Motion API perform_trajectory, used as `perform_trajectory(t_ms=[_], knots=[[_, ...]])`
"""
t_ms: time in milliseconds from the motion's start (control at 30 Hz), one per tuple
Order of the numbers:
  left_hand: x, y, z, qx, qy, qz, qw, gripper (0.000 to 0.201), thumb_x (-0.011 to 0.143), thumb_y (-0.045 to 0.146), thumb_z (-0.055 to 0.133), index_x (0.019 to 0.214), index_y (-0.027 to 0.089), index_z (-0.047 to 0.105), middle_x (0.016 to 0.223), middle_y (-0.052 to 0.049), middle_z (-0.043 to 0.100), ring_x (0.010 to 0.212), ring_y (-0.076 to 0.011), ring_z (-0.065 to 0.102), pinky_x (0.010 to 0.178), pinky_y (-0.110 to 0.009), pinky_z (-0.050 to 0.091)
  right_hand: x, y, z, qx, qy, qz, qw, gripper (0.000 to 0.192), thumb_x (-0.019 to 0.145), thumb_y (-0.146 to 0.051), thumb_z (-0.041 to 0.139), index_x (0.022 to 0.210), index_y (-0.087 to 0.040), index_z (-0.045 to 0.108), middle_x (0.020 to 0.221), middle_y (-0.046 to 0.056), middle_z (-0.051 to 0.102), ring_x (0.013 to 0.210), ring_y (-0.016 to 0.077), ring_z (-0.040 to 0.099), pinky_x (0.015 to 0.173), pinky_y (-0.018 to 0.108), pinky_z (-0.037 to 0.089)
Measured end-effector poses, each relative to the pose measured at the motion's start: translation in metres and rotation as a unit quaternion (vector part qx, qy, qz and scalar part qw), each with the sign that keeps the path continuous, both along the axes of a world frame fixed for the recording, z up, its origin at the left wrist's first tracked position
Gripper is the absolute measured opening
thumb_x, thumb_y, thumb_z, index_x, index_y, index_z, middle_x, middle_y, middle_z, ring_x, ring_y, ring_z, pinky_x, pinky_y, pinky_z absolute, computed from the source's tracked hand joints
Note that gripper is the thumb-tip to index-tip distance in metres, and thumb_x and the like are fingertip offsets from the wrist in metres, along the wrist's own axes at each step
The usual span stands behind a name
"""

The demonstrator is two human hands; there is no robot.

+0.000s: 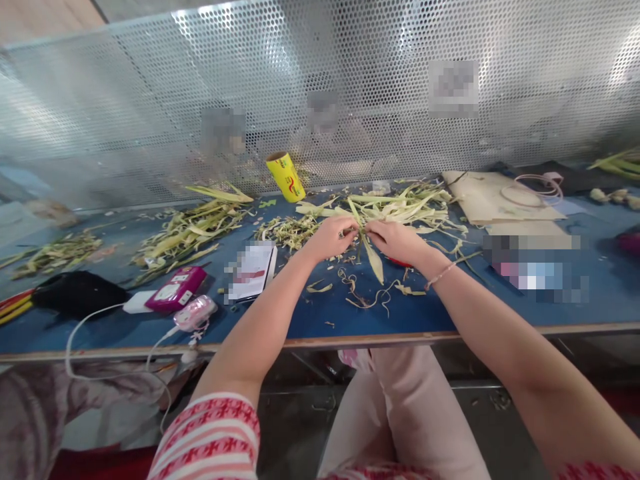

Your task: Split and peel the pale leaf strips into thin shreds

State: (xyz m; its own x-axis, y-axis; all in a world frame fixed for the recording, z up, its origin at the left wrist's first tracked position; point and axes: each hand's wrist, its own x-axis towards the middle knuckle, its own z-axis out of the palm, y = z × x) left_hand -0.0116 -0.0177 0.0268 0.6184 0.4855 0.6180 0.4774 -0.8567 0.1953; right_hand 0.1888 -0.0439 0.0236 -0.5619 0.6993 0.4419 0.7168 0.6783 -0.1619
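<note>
Green leaf strips (367,230) sit pinched between my left hand (331,238) and right hand (399,241), low over the blue table (310,313). Behind them lies one big leaf pile (400,203). Left of me I count one yellow roll (285,176), one pink box (176,289), one phone (251,270).

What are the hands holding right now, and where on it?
Both the left hand and right hand pinch a pale green leaf strip at its upper end; the rest hangs down.

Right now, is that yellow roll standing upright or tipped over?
Tipped: the yellow roll leans back toward the perforated metal screen, its open end facing up.
</note>
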Motion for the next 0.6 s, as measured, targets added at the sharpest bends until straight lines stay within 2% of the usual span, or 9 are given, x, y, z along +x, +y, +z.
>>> perform_trajectory(t_ms=[200,600], knots=[[-0.0015,0.0032,-0.0002,0.017,0.006,-0.017,1.000,0.014,0.086,0.021,0.052,0.080,0.016,0.063,0.069,-0.002,0.062,0.066,-0.0128,0.057,0.064,-0.026,0.045,0.0048,0.0026,0.0014,-0.008,0.025,0.031,0.999,0.021,0.093,-0.023,0.041,0.093,-0.018,0.062,0.082,0.006,0.067,0.074,0.0172,0.057,0.069,0.028,0.040],[-0.0013,0.0010,0.0051,0.019,-0.001,-0.034,0.999,0.019,0.089,0.025,0.051,0.080,0.016,0.066,0.068,-0.002,0.064,0.066,-0.0131,0.058,0.065,-0.027,0.046,0.0054,0.0020,0.0049,-0.026,0.058,0.044,0.997,0.022,0.090,-0.022,0.045,0.090,-0.019,0.067,0.081,0.005,0.068,0.073,0.0162,0.059,0.069,0.028,0.043]])
